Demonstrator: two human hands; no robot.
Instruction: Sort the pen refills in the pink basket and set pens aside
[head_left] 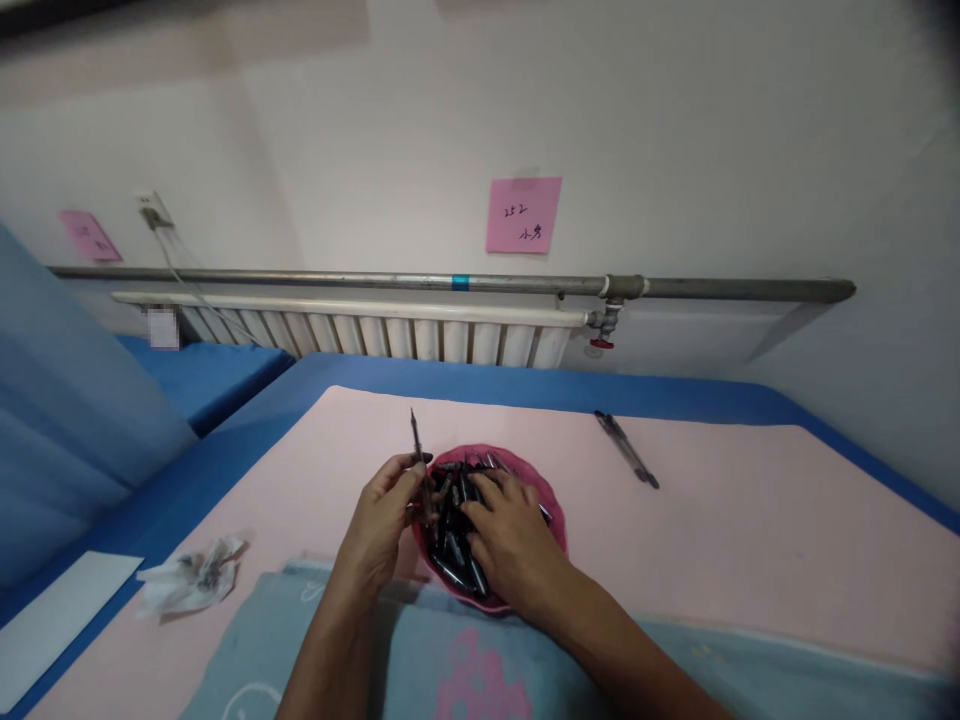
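While pinching a thin pen refill upright in left grip, right grip spread inside pink bowl, open counter rightward.

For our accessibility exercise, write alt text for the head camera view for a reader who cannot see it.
A left hand holds a thin pen refill upright while the right hand reaches into a pink bowl of dark pen parts. Two pens lie apart on the pink table cover.

Pink note on the wall, above the radiator pipe: handwritten "252" on the upper line; the characters on the line below are not legible. Second pink note, far left on the wall: writing too faint to read.
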